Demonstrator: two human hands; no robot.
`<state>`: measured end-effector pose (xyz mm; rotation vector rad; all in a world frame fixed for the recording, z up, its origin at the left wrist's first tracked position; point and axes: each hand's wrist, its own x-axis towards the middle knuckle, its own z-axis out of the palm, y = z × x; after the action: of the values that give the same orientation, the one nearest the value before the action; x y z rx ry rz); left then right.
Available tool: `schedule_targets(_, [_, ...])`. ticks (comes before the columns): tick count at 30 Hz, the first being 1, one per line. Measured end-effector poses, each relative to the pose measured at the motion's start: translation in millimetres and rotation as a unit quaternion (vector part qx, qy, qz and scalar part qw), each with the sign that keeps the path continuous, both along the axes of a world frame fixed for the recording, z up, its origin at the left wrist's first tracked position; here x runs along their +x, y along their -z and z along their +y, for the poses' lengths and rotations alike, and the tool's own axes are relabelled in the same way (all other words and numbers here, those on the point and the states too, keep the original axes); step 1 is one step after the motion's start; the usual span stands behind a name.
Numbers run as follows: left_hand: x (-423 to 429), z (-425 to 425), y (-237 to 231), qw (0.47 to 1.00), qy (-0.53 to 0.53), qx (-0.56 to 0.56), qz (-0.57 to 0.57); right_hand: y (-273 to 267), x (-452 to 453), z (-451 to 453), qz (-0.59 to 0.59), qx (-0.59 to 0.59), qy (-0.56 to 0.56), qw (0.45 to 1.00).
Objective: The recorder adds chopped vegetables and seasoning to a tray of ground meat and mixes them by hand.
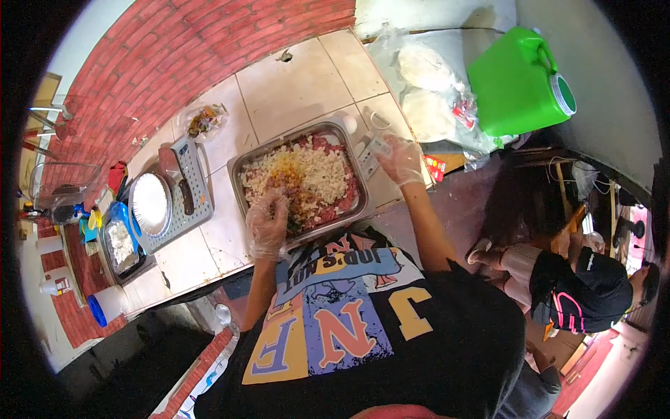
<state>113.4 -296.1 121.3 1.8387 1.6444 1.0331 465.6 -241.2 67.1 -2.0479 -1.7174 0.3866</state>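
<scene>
A rectangular metal tray [361, 201] stands on the tiled counter before me. In it lie raw ground meat [343, 203], a crumbly white chopped food [327, 175] and a yellow-brown seasoning [288, 175] on top. My left hand [268, 220], in a clear plastic glove, is over the tray's left side with its fingertips at the food; whether it holds anything is not clear. My right hand [399, 160], gloved likewise, is right of the tray, around a small clear plastic packet [379, 147]. A white egg-like object [349, 124] sits by the tray's upper right corner.
Left are a knife [186, 196] on a grey perforated board [201, 209], a fluted white lid-like item [150, 204] and a container of white food [121, 246]. A bag of chopped vegetables [205, 121] lies behind. Right are bagged white dough-like pieces [426, 115] and a green jug [515, 84]. Another person [581, 288] is at right.
</scene>
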Motion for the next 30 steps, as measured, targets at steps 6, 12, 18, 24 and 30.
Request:
schedule_targets(6, [7.8, -7.2, -7.8, 0.999, -0.008, -0.013, 0.035, -0.7, -14.6, 19.0, -0.19, -0.202, 0.001, 0.961])
schedule_targets(12, [10.5, -8.5, -5.3, 0.999, -0.009, 0.0, 0.036, 22.6, -5.7, 30.3, -0.13, -0.225, -0.023, 0.965])
schedule_targets(18, [18.5, -8.1, -21.3, 0.999, 0.001, -0.011, 0.034, 1.7, -5.6, 22.8, -0.063, -0.212, -0.043, 0.974])
schedule_targets(24, [32.1, 5.7, -19.9, 0.999, 0.049, 0.001, 0.001, -22.5, 13.3, 4.8, 0.007, -0.137, -0.045, 0.99])
schedule_targets(30, [69.7, 36.2, -41.0, 0.973, 0.225, -0.003, 0.054, -127.5, -19.5, -14.2, 0.195, 0.035, -0.171, 0.965])
